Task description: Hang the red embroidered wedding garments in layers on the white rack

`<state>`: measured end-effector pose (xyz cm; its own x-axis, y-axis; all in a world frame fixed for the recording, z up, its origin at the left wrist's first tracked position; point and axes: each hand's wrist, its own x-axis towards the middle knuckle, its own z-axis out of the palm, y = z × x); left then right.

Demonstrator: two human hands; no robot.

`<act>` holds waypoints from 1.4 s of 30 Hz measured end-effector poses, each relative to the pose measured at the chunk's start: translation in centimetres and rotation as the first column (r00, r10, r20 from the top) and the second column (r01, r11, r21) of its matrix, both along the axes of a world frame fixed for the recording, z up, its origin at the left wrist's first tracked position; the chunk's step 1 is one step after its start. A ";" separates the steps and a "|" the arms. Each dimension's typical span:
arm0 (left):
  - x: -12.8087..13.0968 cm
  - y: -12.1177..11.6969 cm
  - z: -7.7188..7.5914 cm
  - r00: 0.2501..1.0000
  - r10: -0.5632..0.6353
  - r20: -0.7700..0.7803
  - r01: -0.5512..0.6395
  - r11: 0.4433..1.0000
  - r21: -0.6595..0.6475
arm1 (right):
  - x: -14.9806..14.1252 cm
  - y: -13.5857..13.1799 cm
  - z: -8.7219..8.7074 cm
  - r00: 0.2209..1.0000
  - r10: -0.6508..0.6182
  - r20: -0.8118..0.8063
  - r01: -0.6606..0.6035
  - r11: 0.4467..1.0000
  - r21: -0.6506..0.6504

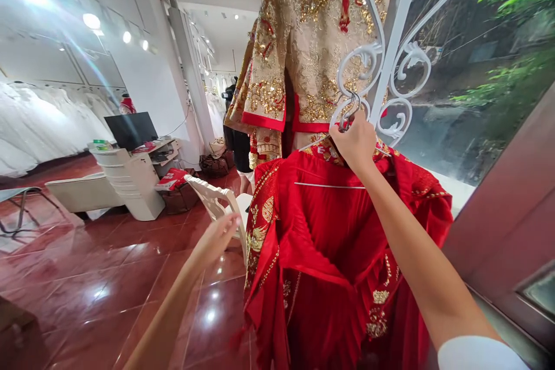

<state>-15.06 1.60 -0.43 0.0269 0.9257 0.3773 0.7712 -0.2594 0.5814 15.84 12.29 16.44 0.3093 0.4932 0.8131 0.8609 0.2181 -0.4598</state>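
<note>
My right hand [358, 141] is closed around the neck of a clothes hanger [312, 143], just below its hook, by the scrollwork of a white metal rack [377, 92]. From this hanger hangs a red garment [321, 283] with gold embroidery and beading; its front is spread and the pleated lining shows. Some hooks are partly hidden by my fingers. My left hand [219, 237] is in the air to the left of the garment, in front of a white chair [212, 193]. Its fingers are drawn together, and nothing shows in them.
A gold-sequined jacket [316, 52] with red trim hangs behind the rack. At right are a window [459, 98] and a reddish-brown panel [507, 185]. Further left stand a white desk [134, 176] with a monitor [131, 130] and a row of white gowns [47, 121]. The tiled floor [143, 289] is glossy.
</note>
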 end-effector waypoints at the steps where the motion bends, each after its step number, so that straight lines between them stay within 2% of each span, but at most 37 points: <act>1: 0.9 0.9 1.2 0.998 -0.030 0.060 0.025 0.997 0.078 | 0.0 0.2 -0.1 1.000 0.002 -0.004 -0.002 1.000 0.013; 4: 4.1 2.4 2.8 0.984 -0.066 0.165 0.037 0.985 0.170 | 0.1 0.6 -0.3 1.000 0.007 0.000 -0.007 0.999 0.039; 7: 6.0 2.4 2.4 0.985 -0.052 0.167 0.025 0.987 0.160 | 0.1 0.6 -0.4 1.000 -0.011 0.017 0.010 0.999 0.030; 11: 5.8 1.9 1.4 0.996 0.013 0.090 -0.037 0.961 0.273 | 0.0 0.5 -0.4 1.000 -0.015 0.020 0.015 0.999 0.029; 13: 5.1 1.7 1.7 0.998 0.029 0.054 -0.044 0.957 0.286 | 0.0 0.5 -0.5 1.000 -0.011 0.013 0.010 0.999 0.042; 15: 4.2 1.8 3.3 0.999 0.046 -0.012 -0.041 0.962 0.271 | 0.0 0.5 -0.5 1.000 -0.011 0.011 0.011 0.999 0.051; 17: 2.8 2.1 6.0 0.992 0.105 -0.067 -0.076 0.934 0.349 | 0.0 0.5 -0.5 1.000 -0.016 0.016 0.015 0.998 0.053; 19: 1.2 3.1 9.4 0.979 0.181 -0.099 -0.105 0.852 0.513 | 0.0 0.5 -0.5 0.999 -0.024 0.025 0.023 0.999 0.044; 21: -0.2 4.9 12.5 0.962 0.226 -0.151 -0.083 0.774 0.628 | 0.0 0.4 -0.5 0.999 -0.030 0.034 0.029 0.999 0.033; 22: -0.7 6.1 13.6 0.960 0.211 -0.186 -0.051 0.781 0.623 | 0.0 0.4 -0.4 0.999 -0.030 0.037 0.029 0.999 0.031; 23: -1.1 7.3 14.4 0.957 0.164 -0.241 -0.003 0.831 0.556 | -0.1 0.4 -0.4 0.999 -0.030 0.039 0.029 0.999 0.030; 24: -1.3 8.6 14.9 0.947 0.080 -0.312 0.061 0.906 0.418 | -0.1 0.4 -0.4 0.999 -0.028 0.039 0.027 0.999 0.029; 25: -1.2 9.7 15.1 0.923 -0.042 -0.383 0.136 0.966 0.222 | -0.1 0.4 -0.4 0.999 -0.027 0.039 0.026 0.999 0.026; 26: -0.9 10.5 15.1 0.885 -0.177 -0.430 0.203 0.979 0.015 | 0.0 0.4 -0.5 0.999 -0.028 0.039 0.027 0.999 0.023; 27: -0.3 10.9 15.1 0.850 -0.282 -0.445 0.247 0.959 -0.137 | 0.0 0.5 -0.5 0.999 -0.031 0.038 0.031 0.999 0.019; 28: 0.4 11.0 15.0 0.836 -0.336 -0.434 0.278 0.941 -0.192 | 0.0 0.5 -0.5 0.999 -0.035 0.039 0.034 0.999 0.019; 29: 1.4 10.5 14.9 0.849 -0.338 -0.405 0.303 0.941 -0.148 | 0.0 0.5 -0.5 0.998 -0.036 0.041 0.035 0.999 0.022; 31: 4.0 8.6 14.8 0.923 -0.219 -0.317 0.271 0.954 0.131 | 0.0 0.5 -0.6 0.998 -0.036 0.046 0.034 0.999 0.040; 33: 6.8 5.8 14.5 0.963 -0.012 -0.268 0.116 0.919 0.378 | 0.0 0.5 -0.7 0.998 -0.034 0.046 0.032 0.998 0.055; 34: 8.2 4.4 14.1 0.950 0.118 -0.291 0.024 0.897 0.441 | 0.0 0.4 -0.7 0.998 -0.035 0.046 0.033 0.998 0.057; 36: 10.7 2.1 12.9 0.863 0.324 -0.388 -0.122 0.878 0.463 | 0.0 0.4 -0.7 0.998 -0.040 0.048 0.038 0.998 0.047; 37: 11.6 1.4 12.0 0.815 0.369 -0.447 -0.162 0.885 0.436 | 0.0 0.3 -0.6 0.998 -0.041 0.050 0.039 0.999 0.038; 39: 12.7 0.9 10.5 0.757 0.372 -0.538 -0.195 0.913 0.357 | -0.1 0.3 -0.6 0.998 -0.041 0.049 0.040 0.999 0.021; 41: 12.7 1.1 9.8 0.758 0.311 -0.573 -0.167 0.942 0.290 | -0.2 0.3 -0.6 0.999 -0.045 0.031 0.045 0.999 0.014; 42: 12.5 1.2 9.9 0.781 0.264 -0.566 -0.135 0.956 0.260 | -0.3 0.3 -0.6 0.999 -0.049 0.018 0.048 0.999 0.014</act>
<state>-2.59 2.84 9.50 0.1257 0.8446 0.5205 0.9919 -0.1176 -0.0487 15.54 12.57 15.89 0.3175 0.4666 0.8255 0.8788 0.1821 -0.4410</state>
